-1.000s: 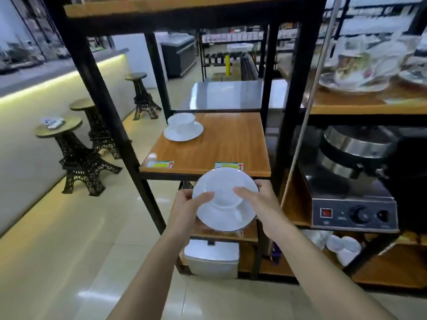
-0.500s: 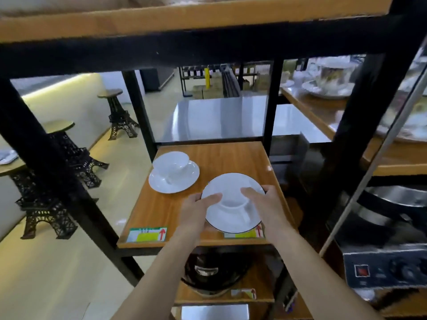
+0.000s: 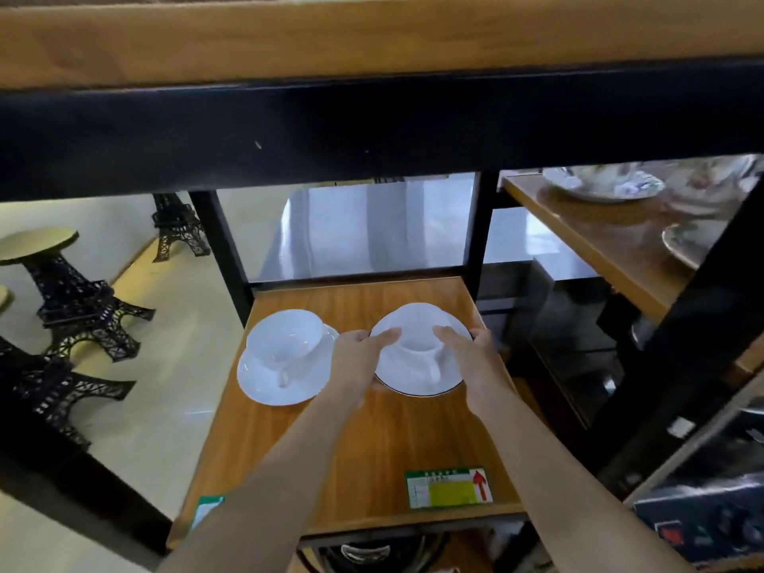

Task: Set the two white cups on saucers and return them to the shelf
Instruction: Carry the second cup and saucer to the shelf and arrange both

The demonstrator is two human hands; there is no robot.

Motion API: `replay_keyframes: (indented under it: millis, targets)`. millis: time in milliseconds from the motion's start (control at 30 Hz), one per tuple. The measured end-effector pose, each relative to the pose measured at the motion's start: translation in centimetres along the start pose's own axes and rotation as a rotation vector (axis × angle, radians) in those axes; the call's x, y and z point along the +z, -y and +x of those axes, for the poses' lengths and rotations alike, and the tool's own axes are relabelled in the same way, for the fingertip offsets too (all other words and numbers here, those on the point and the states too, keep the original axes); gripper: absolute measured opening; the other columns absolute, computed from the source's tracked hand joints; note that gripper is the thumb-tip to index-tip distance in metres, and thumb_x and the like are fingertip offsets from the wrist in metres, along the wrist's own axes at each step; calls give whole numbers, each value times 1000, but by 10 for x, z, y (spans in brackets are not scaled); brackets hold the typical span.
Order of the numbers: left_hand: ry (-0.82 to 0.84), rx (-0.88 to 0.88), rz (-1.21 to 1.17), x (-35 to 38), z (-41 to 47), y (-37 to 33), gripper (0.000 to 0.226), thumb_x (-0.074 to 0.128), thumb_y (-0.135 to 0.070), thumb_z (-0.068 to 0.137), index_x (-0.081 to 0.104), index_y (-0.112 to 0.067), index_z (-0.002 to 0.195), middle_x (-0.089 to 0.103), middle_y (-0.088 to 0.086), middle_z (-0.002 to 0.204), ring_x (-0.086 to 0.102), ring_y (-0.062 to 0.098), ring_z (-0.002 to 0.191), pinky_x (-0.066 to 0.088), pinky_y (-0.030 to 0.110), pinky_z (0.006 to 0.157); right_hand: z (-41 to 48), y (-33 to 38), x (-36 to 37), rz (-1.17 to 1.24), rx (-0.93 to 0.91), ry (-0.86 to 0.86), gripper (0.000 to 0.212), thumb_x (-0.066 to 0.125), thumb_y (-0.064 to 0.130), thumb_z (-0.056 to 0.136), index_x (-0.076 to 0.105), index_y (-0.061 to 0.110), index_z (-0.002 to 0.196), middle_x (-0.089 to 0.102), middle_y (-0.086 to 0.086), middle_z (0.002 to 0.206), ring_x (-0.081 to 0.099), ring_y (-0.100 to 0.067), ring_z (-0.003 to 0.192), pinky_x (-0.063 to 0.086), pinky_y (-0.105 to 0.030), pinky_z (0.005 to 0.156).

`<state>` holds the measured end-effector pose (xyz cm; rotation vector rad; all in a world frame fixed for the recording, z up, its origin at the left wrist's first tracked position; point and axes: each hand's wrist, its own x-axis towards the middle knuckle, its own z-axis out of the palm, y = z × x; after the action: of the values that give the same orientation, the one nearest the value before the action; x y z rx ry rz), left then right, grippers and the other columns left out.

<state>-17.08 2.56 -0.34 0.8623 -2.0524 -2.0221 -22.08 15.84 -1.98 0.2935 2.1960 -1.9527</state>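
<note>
Head view, shelf: a wooden shelf (image 3: 372,461) in a black frame is carrying both cup sets towards its back half, with a green and yellow label (image 3: 448,488) sitting near the front edge.
Left saucer: a plain white saucer (image 3: 264,386) is lying flat on the shelf, holding a white cup (image 3: 285,337) that is standing upright, its handle pointing towards the front.
Right saucer: a second white saucer (image 3: 407,380), with a thin dark line round its rim, is carrying the other white cup (image 3: 417,328), also upright with its handle to the front; I cannot tell whether this saucer is resting on the wood or sitting just above it.
Gap between sets: the two saucers are lying just beside each other, with the left hand (image 3: 357,357) filling the space between them.
Left hand's fingers: they are curling round the left edge of the right saucer, thumb pressing over the rim towards the cup, clamped on it.
Right hand (image 3: 471,357): its fingers are gripping the saucer's right edge in the same way, thumb reaching in beside the cup.
Surroundings: tower-shaped black stools (image 3: 70,308) are standing on the floor to the left; patterned crockery (image 3: 603,184) is sitting on a neighbouring shelf to the right.
</note>
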Motion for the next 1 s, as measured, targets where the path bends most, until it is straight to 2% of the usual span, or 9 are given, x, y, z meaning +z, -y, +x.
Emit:
replay_keyframes:
  millis: [133, 267, 433, 567, 667, 733, 800, 900, 1000]
  targets:
    - [35, -39, -28, 9, 13, 0, 49, 72, -33, 77, 57, -7, 115, 61, 8, 112, 59, 29, 99, 60, 39, 64, 14, -1, 1, -2, 6, -30, 60, 66, 40, 78, 40, 15, 125, 51, -4, 110, 48, -18, 96, 39, -32, 74]
    - [43, -55, -31, 16, 27, 2, 29, 73, -31, 76, 60, -13, 93, 59, 5, 104, 58, 27, 94, 59, 39, 62, 26, -3, 1, -15, 21, -31, 62, 66, 42, 78, 39, 14, 126, 50, -5, 112, 48, -18, 97, 39, -31, 74]
    - [31, -45, -35, 17, 35, 1, 24, 75, -31, 74, 56, -16, 74, 59, 1, 87, 58, 27, 90, 56, 34, 51, 37, -5, 2, -24, 33, -6, 64, 67, 44, 77, 42, 13, 126, 53, -6, 117, 49, -18, 99, 40, -31, 77]
    - [39, -39, 33, 17, 37, -1, 44, 73, -38, 75, 58, -9, 105, 58, 5, 108, 56, 27, 100, 54, 27, 44, 40, -9, 1, -94, 45, -21, 68, 64, 53, 75, 43, 13, 127, 51, -8, 124, 47, -22, 106, 40, -33, 81]
    - [59, -38, 92, 16, 38, -1, 45, 70, -44, 76, 56, -12, 105, 56, 6, 110, 55, 29, 106, 59, 35, 66, 39, -9, -3, -318, -24, -98, 69, 58, 62, 75, 49, 13, 123, 50, -8, 125, 43, -26, 113, 41, -38, 85]
    - [33, 25, 195, 15, 37, -3, 51, 61, -51, 81, 56, -12, 114, 58, 5, 113, 55, 24, 107, 51, 37, 84, 38, -6, -6, -364, -128, -140, 69, 53, 63, 78, 47, 15, 127, 49, -8, 131, 42, -28, 121, 36, -48, 100]
    - [-56, 125, 187, 15, 35, -5, 52, 51, -53, 86, 56, -12, 118, 58, 0, 110, 53, 13, 95, 41, 33, 82, 36, -1, -8, -302, -239, -127, 65, 48, 61, 82, 45, 20, 132, 50, -6, 137, 41, -27, 127, 27, -53, 108]
    - [-93, 181, 83, 18, 24, -7, 38, 43, -51, 91, 64, -19, 96, 60, -8, 91, 52, 8, 80, 37, 23, 74, 29, 3, -7, -159, -254, -13, 61, 39, 61, 86, 44, 25, 135, 49, -1, 140, 43, -23, 128, 33, -43, 106]
    - [-65, 185, 51, 23, 15, -4, 39, 39, -50, 92, 64, -24, 77, 62, -9, 81, 56, 9, 79, 38, 20, 71, 26, 2, -6, -108, -229, 19, 58, 34, 60, 88, 54, 21, 126, 59, 0, 122, 54, -16, 108, 40, -25, 83]
